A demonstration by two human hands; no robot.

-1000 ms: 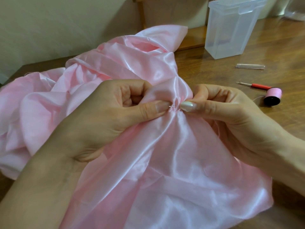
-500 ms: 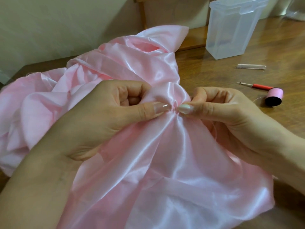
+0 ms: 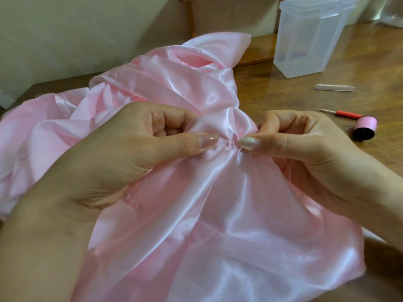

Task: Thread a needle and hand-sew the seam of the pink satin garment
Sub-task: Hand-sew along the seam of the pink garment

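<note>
Fingers point(image 3: 205, 141) of left hand point(image 3: 130, 153) and right hand point(image 3: 305, 149) pinch the puckered seam point(image 3: 226, 143) of the garment point(image 3: 218, 214); needle unseen; stitching apparently midway, spool point(image 3: 365, 127) idle right of garment.

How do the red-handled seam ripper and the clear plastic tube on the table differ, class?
The seam ripper is red with a metal tip; the clear plastic tube is see-through. The tube lies farther away, by the plastic box; the ripper lies nearer, its handle ending at the pink thread spool. Both are slim and lie flat on the wooden table.
</note>
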